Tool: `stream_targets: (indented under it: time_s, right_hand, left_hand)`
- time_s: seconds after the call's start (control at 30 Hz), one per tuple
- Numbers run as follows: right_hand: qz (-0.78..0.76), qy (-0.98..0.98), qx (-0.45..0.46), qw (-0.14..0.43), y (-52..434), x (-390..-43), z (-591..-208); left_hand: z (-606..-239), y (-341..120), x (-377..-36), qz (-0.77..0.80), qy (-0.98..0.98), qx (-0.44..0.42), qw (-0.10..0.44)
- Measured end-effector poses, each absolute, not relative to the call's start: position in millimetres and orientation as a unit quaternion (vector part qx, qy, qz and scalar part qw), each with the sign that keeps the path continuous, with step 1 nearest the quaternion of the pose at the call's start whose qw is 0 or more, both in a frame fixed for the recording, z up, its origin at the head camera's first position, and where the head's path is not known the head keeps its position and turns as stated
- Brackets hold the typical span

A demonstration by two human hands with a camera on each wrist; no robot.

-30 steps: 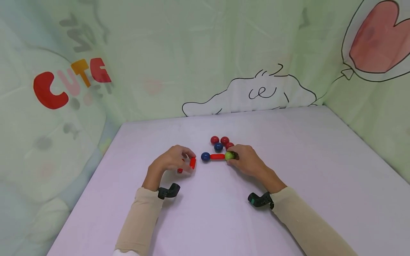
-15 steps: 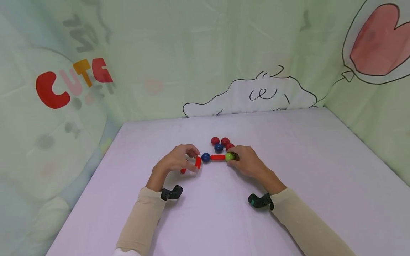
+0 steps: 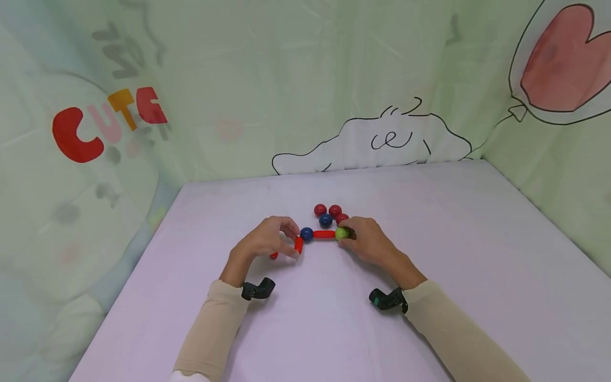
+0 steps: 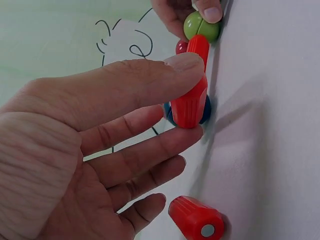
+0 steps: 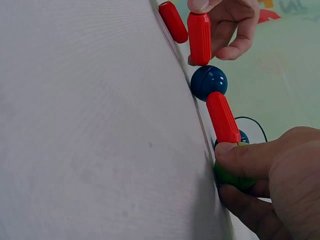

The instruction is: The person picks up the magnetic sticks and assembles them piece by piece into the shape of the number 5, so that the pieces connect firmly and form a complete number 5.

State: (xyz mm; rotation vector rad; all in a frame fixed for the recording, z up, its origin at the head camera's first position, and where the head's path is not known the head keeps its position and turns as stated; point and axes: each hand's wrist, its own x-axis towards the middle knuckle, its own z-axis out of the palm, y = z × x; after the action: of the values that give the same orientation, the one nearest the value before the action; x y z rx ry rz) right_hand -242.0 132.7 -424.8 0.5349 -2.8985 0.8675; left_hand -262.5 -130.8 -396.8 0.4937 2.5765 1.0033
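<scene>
My left hand (image 3: 269, 237) pinches a red magnetic rod (image 4: 189, 107) by its two ends, between thumb and fingertips. That rod stands right at the left side of a blue ball (image 5: 209, 83). From the blue ball a second red rod (image 3: 324, 234) runs right to a green ball (image 3: 341, 233). My right hand (image 3: 369, 239) grips the green ball between thumb and fingers, partly covering it. Another red rod (image 4: 196, 219) lies on the table below the left hand, its end showing a small silver disc.
Behind the joined pieces sit red balls (image 3: 320, 210) and another blue ball (image 3: 325, 220), close together. One red ball (image 3: 342, 218) is right beside the right fingers. The white table (image 3: 315, 318) meets a printed cloth backdrop (image 3: 229, 106).
My left hand has moved right with its red rod, from a gap away up to the blue ball. The right hand and the green ball stay in place.
</scene>
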Motion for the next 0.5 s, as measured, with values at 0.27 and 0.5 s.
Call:
stream_targets:
  time_s: [0.27,0.5]
  right_hand:
    - [0.279,-0.944,0.176,0.032,132.2,-242.4,-424.8]
    - [0.275,-0.944,0.181,0.034,132.3,-241.6,-423.7]
  left_hand:
    - [-398.2,-121.4,-258.7,0.349,0.905,0.173,0.171]
    - [-398.1,-116.8,-257.7,0.337,0.908,0.176,0.174]
